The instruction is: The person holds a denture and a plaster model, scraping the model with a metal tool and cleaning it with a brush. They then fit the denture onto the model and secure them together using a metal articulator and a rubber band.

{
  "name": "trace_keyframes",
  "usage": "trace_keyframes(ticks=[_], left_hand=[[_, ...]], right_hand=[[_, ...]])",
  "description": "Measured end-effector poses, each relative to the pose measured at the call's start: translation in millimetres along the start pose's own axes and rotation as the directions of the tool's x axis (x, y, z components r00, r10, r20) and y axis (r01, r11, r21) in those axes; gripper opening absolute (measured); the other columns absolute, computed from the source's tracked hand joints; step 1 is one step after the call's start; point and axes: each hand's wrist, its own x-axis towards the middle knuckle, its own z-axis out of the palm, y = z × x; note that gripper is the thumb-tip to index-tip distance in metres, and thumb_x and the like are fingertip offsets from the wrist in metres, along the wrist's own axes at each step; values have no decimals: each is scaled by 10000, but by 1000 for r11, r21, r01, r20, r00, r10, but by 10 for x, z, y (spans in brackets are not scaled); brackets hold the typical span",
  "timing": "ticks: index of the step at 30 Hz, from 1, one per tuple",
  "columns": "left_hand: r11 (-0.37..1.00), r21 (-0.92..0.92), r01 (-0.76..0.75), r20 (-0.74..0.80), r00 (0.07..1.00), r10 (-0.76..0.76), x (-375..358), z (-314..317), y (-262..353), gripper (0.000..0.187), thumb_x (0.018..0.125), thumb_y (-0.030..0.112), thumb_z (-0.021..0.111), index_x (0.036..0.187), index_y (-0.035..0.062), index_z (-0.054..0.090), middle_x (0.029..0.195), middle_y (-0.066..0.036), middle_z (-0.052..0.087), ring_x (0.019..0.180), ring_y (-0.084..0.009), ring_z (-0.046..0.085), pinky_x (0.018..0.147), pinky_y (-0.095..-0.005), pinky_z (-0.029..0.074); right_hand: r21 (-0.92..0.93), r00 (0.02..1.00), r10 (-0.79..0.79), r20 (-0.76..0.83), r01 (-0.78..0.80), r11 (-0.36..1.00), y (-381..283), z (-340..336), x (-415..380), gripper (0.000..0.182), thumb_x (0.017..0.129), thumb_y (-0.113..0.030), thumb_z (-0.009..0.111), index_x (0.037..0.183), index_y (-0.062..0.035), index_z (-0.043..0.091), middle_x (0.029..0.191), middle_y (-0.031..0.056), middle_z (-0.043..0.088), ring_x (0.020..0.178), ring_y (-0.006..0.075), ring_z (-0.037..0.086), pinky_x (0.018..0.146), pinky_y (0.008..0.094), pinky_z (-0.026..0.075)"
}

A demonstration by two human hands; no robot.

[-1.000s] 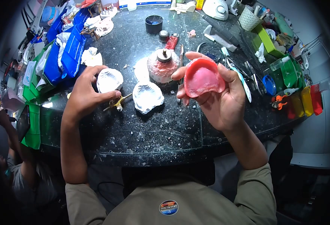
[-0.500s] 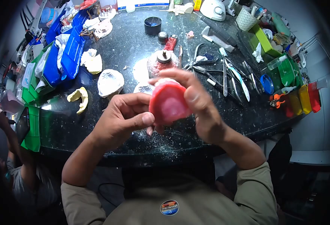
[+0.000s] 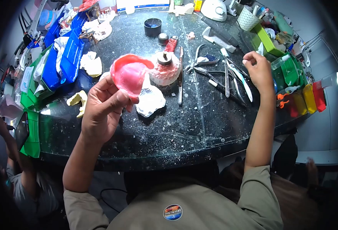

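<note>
My left hand (image 3: 103, 107) grips a pink denture base plate with a red wax rim (image 3: 132, 73), raised above the bench with its smooth hollow side toward me. Behind and below it lies a white plaster piece (image 3: 150, 101). My right hand (image 3: 259, 71) is over the right side of the bench, fingers loosely curled and thumb a little apart, with nothing visible in them. A white crumpled tissue (image 3: 261, 48) shows just behind that hand. Nearest to its left are a white-and-blue toothbrush-like tool (image 3: 242, 78) and several metal hand tools (image 3: 227, 80).
A pink-and-white flasked model with a metal knob (image 3: 165, 69) stands mid-bench beside a slim knife (image 3: 180, 76). Beyond are a red lighter (image 3: 171, 44) and a black cup (image 3: 152, 27). Blue bins (image 3: 70, 57) line the left, with a yellow arch-shaped piece (image 3: 78, 102) nearby. Another person's arm (image 3: 7, 134) is far left.
My right hand has let go of the pink base plate and moved right, toward the tools and tissue. My left hand has carried the plate left and up, tilting it.
</note>
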Motion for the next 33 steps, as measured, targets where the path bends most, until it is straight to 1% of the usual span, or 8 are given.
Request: trace_keyframes(ticks=[8, 12, 15, 18, 22, 25, 26, 33], left_hand=[[990, 27, 140, 55, 988, -141, -30, 115, -13, 485, 791, 26, 730, 1202, -26, 479, 974, -151, 667, 836, -196, 688, 640, -253, 530], [990, 5, 144, 52, 988, -144, -35, 153, 14, 604, 769, 8, 748, 1268, -44, 413, 992, -164, 666, 840, -205, 687, 641, -270, 555], [991, 57, 119, 38, 992, -122, -52, 165, 21, 750, 754, 0, 759, 1347, -65, 304, 996, -183, 664, 836, -205, 684, 655, -293, 568], [965, 128, 227, 79, 968, -238, -93, 249, 8, 859, 741, -10, 772, 1417, -36, 242, 1011, -191, 663, 911, -207, 676, 756, -298, 566], [950, 25, 313, 98, 945, -313, -99, 350, -97, 890, 661, -33, 802, 1406, -7, 316, 1120, -171, 627, 1000, -214, 649, 883, -336, 540], [989, 87, 120, 109, 986, -129, -81, 256, -91, 792, 729, -51, 768, 1393, 10, 339, 1167, -179, 612, 1062, -202, 618, 927, -347, 514], [993, 90, 81, 106, 990, -90, -78, 250, -91, 795, 724, -50, 774, 1388, 6, 341, 1170, -178, 610, 1062, -201, 617, 926, -348, 515], [993, 109, -39, 76, 997, 31, -96, 266, -101, 822, 698, -64, 789, 1377, -16, 328, 1193, -192, 588, 1072, -202, 608, 923, -346, 523]], right_hand=[[-38, 984, -96, 150, 102, 994, 199, 272, 81, 163, 811, -146, 674, 827, 9, 627, 798, 185, 655, 788, 351, 639, 727, 411, 478], [79, 977, -115, -182, 131, 988, 177, 176, 97, 151, 883, -159, 617, 910, -13, 591, 789, 147, 652, 717, 292, 628, 678, 373, 480], [743, 936, -92, -339, 327, 584, -390, -130, -79, 238, 991, -224, 472, 1014, -5, 561, 817, 81, 605, 617, 137, 533, 606, 254, 442], [947, 898, -356, -257, 308, 93, -727, -126, -407, 419, 1028, -338, 368, 1061, 39, 546, 863, 121, 585, 599, 121, 514, 598, 235, 438], [995, 828, -555, -83, 103, 5, -1215, 4, -717, 620, 1017, -472, 259, 1098, 78, 534, 1077, 285, 551, 755, 233, 643, 627, 293, 551], [963, 753, -657, -36, 201, 177, -1205, 20, -769, 431, 981, -340, 487, 1039, 76, 578, 1201, 356, 512, 1002, 335, 650, 776, 368, 588], [992, 812, -583, -41, 103, 75, -1261, 57, -815, 198, 828, 8, 676, 999, 98, 632, 1108, 281, 609, 929, 268, 680, 787, 355, 583], [950, 801, -599, -7, 192, 246, -1309, 80, -975, 223, 750, 113, 672, 955, 30, 644, 959, 202, 680, 864, 220, 692, 732, 310, 578]])
